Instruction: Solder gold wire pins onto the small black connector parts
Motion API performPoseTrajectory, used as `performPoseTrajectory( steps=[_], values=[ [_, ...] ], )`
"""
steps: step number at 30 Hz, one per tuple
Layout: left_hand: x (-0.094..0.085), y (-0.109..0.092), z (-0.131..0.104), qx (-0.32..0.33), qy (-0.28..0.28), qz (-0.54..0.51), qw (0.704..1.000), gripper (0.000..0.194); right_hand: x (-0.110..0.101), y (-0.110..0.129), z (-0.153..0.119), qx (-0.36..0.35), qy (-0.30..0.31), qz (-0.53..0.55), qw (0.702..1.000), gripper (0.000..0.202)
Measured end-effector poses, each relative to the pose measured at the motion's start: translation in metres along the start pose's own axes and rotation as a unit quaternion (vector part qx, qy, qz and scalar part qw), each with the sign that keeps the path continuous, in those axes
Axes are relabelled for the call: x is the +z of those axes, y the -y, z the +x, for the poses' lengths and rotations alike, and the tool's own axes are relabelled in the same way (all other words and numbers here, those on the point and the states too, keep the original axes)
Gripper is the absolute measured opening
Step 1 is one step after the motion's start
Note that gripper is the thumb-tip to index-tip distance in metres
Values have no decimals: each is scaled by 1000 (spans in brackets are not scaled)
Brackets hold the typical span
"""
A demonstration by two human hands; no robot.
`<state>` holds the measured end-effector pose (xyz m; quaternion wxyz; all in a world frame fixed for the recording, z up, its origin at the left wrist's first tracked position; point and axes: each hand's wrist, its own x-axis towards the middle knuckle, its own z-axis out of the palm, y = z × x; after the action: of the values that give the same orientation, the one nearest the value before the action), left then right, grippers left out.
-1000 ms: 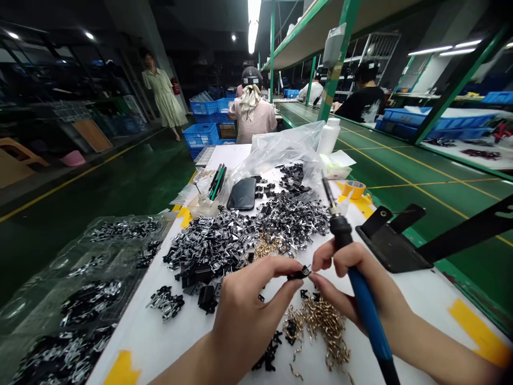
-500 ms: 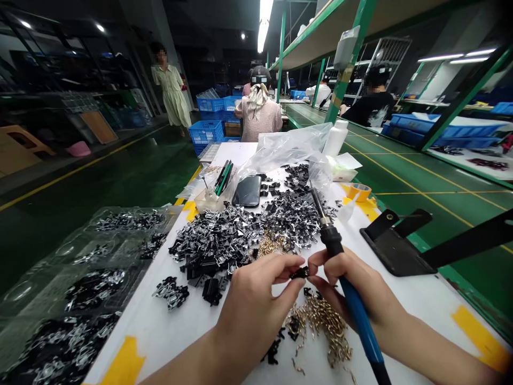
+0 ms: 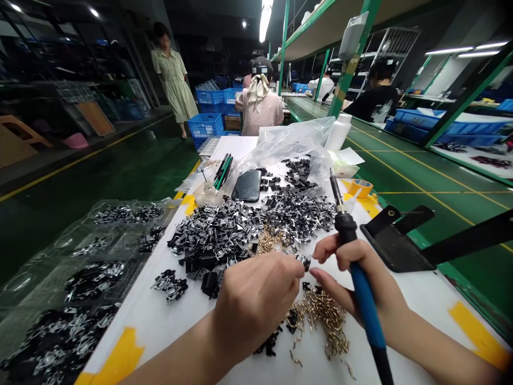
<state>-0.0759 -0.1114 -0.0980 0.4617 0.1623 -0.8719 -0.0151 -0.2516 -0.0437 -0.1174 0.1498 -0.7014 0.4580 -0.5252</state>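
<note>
My left hand (image 3: 260, 299) is closed, its fingertips pinching a small black and silver part (image 3: 305, 262) over the table. Beside it my right hand (image 3: 366, 278) holds a soldering iron (image 3: 364, 294) with a blue grip, the metal tip pointing up and away. The thumb and forefinger of that hand are spread slightly, close to the small part; I cannot tell whether they touch it. Below both hands lies a pile of small curved brass-coloured pieces (image 3: 331, 321). Farther back are a heap of black and silver parts (image 3: 224, 230) and a smaller brass pile (image 3: 267, 240).
A phone (image 3: 247, 185), pens (image 3: 223, 170), a clear plastic bag (image 3: 288, 140), a white bottle (image 3: 339, 132) and yellow tape (image 3: 360, 188) lie farther back. A black metal bracket (image 3: 401, 246) stands at right. Clear trays (image 3: 132, 278) of parts are at left. People are beyond.
My left hand has turned so its back faces up, with the small part at its fingertips. My right hand has moved slightly right with the soldering iron, its fingers farther from the part.
</note>
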Motion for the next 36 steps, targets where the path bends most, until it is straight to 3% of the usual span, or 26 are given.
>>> performPoseTrajectory(
  steps=[5,13,27,32,36],
  values=[
    [-2,4,-4,69,-9,-64,995,22,-4,8,6,84,33,148,985,25],
    [-6,6,-5,112,-27,-98,989,24,-5,10,1,34,24,172,984,30],
    [-10,2,-5,73,13,-99,992,27,-3,11,-1,-5,7,144,989,34],
    [-10,1,-1,75,4,-37,997,40,-1,14,1,18,-4,151,988,31],
    [-7,-2,-1,58,-2,4,998,35,0,15,1,27,-7,144,989,30]
  ],
)
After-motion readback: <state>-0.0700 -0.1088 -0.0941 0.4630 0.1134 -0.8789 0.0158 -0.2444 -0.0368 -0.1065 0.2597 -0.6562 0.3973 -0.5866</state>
